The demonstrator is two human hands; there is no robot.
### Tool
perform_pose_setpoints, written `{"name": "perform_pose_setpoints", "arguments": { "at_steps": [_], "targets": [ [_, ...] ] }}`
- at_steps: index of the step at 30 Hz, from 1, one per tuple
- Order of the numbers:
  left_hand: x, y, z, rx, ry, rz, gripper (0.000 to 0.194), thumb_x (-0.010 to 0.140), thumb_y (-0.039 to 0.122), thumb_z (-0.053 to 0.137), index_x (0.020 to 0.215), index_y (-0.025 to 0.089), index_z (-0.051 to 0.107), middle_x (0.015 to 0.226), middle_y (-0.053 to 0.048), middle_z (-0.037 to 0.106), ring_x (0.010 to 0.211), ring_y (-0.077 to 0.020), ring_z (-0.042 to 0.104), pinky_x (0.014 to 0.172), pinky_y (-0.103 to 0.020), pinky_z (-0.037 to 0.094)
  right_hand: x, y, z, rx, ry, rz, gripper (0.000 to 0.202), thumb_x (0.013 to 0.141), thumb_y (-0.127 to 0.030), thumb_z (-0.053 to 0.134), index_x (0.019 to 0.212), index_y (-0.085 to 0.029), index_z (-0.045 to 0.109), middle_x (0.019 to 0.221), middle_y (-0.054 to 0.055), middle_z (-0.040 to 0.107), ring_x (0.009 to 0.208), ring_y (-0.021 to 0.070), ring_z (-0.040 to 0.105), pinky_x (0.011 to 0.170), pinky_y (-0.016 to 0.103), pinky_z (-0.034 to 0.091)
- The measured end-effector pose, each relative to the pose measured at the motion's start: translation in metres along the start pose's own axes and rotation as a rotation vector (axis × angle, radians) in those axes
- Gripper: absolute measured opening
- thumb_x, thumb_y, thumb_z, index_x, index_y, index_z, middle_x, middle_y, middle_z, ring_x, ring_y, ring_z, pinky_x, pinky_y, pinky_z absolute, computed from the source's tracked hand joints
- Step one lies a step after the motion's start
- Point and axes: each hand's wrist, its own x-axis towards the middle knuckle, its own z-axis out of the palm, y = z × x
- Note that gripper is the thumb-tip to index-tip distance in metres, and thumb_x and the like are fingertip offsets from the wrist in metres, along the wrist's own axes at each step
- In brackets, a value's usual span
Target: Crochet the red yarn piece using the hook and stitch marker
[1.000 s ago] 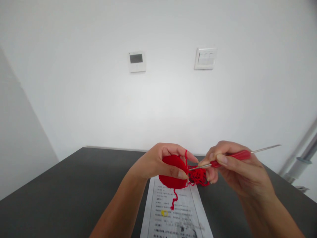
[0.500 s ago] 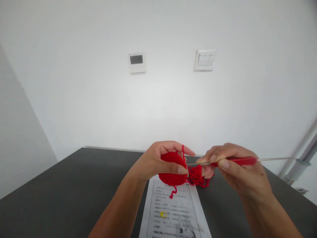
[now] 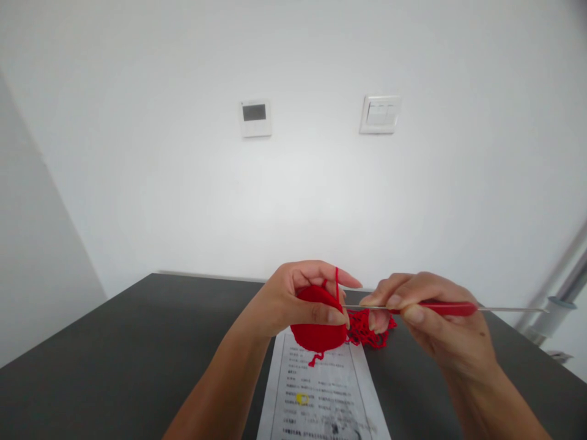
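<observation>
A round red crochet piece (image 3: 316, 336) is pinched by its right edge between the thumb and fingers of my left hand (image 3: 293, 305). Red yarn (image 3: 337, 284) loops over that hand's raised index finger and runs down to the edge of the piece. My right hand (image 3: 431, 311) grips a crochet hook (image 3: 452, 308) by its red handle. Its thin metal shaft points left and meets the piece's edge at the yarn; the hook tip is too small to make out. A short yarn tail (image 3: 315, 359) dangles beneath the piece.
A loose tangle of red yarn (image 3: 369, 330) lies on the dark table (image 3: 137, 354) behind my hands. Under the work lies a printed sheet (image 3: 321, 403) with a yellow mark. A thermostat (image 3: 255, 119) and a light switch (image 3: 380, 114) are on the white wall; a pipe (image 3: 557, 311) stands at right.
The crochet hook has tilted, its right end dropping lower, and the right hand has shifted slightly down. The red piece has turned a little in the left hand, and its tail hangs differently.
</observation>
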Motion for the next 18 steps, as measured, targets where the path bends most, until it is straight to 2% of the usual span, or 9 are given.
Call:
{"name": "perform_pose_setpoints", "arguments": {
  "at_steps": [2, 7, 9, 15, 18],
  "targets": [
    [0.000, 0.001, 0.001, 0.016, 0.006, -0.007, 0.035, 0.066, 0.018, 0.092, 0.099, 0.019, 0.081, 0.075, 0.000, 0.074, 0.063, -0.0085, 0.066, 0.061, -0.017, 0.050, 0.000, -0.001, -0.001, 0.011, -0.012, 0.021, 0.011, 0.092, -0.021, 0.074, 0.098, -0.024, 0.082, 0.085, 0.006, 0.082, 0.073, 0.0174, 0.079, 0.068, 0.028, 0.067],
    [0.000, 0.000, 0.003, 0.034, -0.010, 0.009, 0.034, 0.068, 0.019, 0.092, 0.099, 0.018, 0.081, 0.074, -0.001, 0.075, 0.063, -0.0092, 0.065, 0.063, -0.019, 0.052, 0.005, 0.000, 0.004, 0.151, 0.025, 0.134, 0.006, 0.090, -0.024, 0.077, 0.092, -0.022, 0.082, 0.084, 0.006, 0.082, 0.060, 0.0150, 0.076, 0.057, 0.024, 0.065],
    [0.000, -0.002, 0.003, 0.034, 0.009, 0.007, 0.036, 0.067, 0.020, 0.092, 0.101, 0.018, 0.081, 0.078, -0.002, 0.076, 0.066, -0.0109, 0.068, 0.066, -0.021, 0.053, 0.005, 0.001, 0.008, 0.176, 0.036, 0.146, 0.005, 0.090, -0.024, 0.077, 0.091, -0.022, 0.081, 0.083, 0.005, 0.082, 0.059, 0.0145, 0.077, 0.057, 0.023, 0.065],
    [0.001, -0.003, 0.002, 0.029, -0.010, 0.050, 0.038, 0.069, 0.021, 0.092, 0.104, 0.020, 0.080, 0.081, -0.002, 0.076, 0.071, -0.0112, 0.069, 0.071, -0.022, 0.053, 0.000, 0.009, 0.014, 0.148, 0.022, 0.042, 0.010, 0.093, -0.023, 0.073, 0.099, -0.024, 0.081, 0.097, 0.004, 0.083, 0.071, 0.0127, 0.078, 0.066, 0.022, 0.065],
    [0.000, -0.001, 0.003, 0.070, 0.018, 0.088, 0.039, 0.070, 0.024, 0.091, 0.107, 0.021, 0.079, 0.084, -0.001, 0.074, 0.074, -0.0108, 0.067, 0.072, -0.022, 0.052, -0.002, 0.013, 0.015, 0.082, 0.049, -0.027, 0.012, 0.094, -0.022, 0.072, 0.102, -0.025, 0.081, 0.099, 0.004, 0.082, 0.074, 0.0130, 0.078, 0.066, 0.023, 0.065]
  ]
}}
